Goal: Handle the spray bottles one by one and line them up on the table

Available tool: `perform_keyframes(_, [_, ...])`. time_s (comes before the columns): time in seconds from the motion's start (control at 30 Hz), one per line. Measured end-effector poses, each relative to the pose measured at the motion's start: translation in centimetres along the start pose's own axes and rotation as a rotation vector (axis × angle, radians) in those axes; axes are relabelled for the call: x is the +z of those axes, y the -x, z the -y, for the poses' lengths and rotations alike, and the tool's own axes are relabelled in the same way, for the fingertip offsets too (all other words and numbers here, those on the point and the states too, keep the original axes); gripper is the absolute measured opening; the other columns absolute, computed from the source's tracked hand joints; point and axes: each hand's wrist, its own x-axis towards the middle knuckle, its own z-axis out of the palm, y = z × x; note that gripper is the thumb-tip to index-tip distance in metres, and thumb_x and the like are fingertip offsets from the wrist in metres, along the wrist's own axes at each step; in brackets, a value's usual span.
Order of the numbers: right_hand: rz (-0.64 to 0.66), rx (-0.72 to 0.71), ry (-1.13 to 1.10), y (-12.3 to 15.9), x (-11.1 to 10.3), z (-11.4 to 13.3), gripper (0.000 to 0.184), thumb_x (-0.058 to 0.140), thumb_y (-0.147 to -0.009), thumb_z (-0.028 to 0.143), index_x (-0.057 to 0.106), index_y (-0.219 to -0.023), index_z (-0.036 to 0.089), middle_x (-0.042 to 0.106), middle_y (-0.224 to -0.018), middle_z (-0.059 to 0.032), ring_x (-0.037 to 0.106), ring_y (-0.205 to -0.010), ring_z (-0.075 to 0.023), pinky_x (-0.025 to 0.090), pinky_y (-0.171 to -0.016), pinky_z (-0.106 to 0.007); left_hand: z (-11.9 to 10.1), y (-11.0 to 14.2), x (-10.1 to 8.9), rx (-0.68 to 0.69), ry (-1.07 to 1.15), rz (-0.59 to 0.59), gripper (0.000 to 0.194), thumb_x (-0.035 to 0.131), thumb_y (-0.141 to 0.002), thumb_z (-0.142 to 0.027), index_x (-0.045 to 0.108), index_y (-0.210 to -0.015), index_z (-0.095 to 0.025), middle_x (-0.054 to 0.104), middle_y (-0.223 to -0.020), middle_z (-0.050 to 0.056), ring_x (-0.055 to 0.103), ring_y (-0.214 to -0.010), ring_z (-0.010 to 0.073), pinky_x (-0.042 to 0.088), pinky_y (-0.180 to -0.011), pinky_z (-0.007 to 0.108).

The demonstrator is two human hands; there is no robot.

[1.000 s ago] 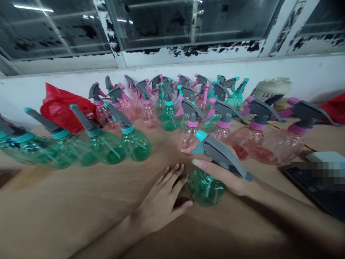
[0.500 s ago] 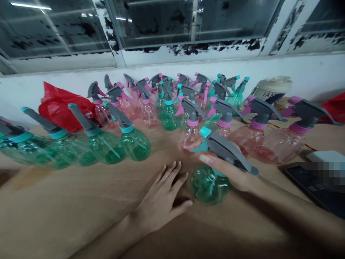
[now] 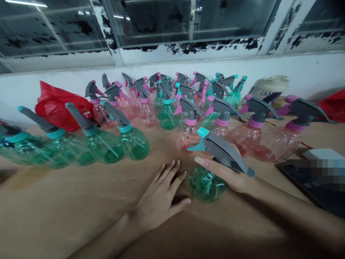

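My right hand (image 3: 231, 172) is closed around the neck of a green spray bottle (image 3: 207, 185) with a grey and teal spray head. The thumb lies across the near side of the neck and hides the collar; the other fingers are mostly hidden behind the bottle. This bottle appears to stand upright on the wooden table (image 3: 88, 212). Just left of it, my left hand (image 3: 161, 198) rests palm down on the table, fingers spread, holding nothing. Behind my right hand is a row of pink spray bottles (image 3: 244, 138).
Several green spray bottles (image 3: 134, 144) form a row on the left. More pink and green bottles crowd toward the wall, beside a red plastic bag (image 3: 59, 111). On the right are a phone (image 3: 309, 183), a white box (image 3: 323, 154) and a pale tub (image 3: 272, 86).
The view has shifted slightly. My right thumb sits a little lower on the green spray bottle's neck, covering the teal collar that showed before. My left hand stays flat on the table.
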Motion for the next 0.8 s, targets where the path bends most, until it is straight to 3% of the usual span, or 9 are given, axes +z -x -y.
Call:
perform_keyframes(0.4, [-0.015, -0.021, -0.014, -0.1, 0.2, 0.1, 0.029, 0.065, -0.084, 0.027, 0.062, -0.113, 0.026, 0.067, -0.118, -0.0020, 0.060, -0.114, -0.0213, 0.046, -0.103, -0.039, 0.0, 0.0, -0.2, 0.000, -0.006, 0.019, 0.063, 0.043, -0.096, -0.056, 0.039, -0.140, -0.012, 0.031, -0.151, 0.016, 0.026, -0.140, 0.0288, 0.026, -0.112, 0.048])
perform_keyframes(0.6, [-0.054, 0.006, 0.043, 0.0, 0.2, 0.3, 0.011, 0.062, -0.085, 0.035, 0.064, -0.090, 0.026, 0.070, -0.086, -0.0004, 0.068, -0.080, -0.0190, 0.055, -0.072, -0.034, -0.1, 0.0, -0.3, -0.012, -0.001, 0.050, 0.063, 0.043, -0.096, -0.056, 0.038, -0.141, -0.012, 0.031, -0.151, 0.016, 0.022, -0.141, 0.0288, 0.026, -0.112, 0.049])
perform_keyframes(0.8, [-0.030, 0.024, 0.125, -0.3, 0.0, 0.9, 0.021, 0.057, -0.088, 0.039, 0.060, -0.076, 0.022, 0.062, -0.070, 0.0009, 0.064, -0.067, -0.0158, 0.051, -0.064, -0.030, 0.0, -0.1, -0.1, -0.009, -0.019, 0.044, 0.062, 0.044, -0.095, -0.056, 0.039, -0.140, -0.013, 0.032, -0.151, 0.015, 0.023, -0.141, 0.0286, 0.025, -0.113, 0.049])
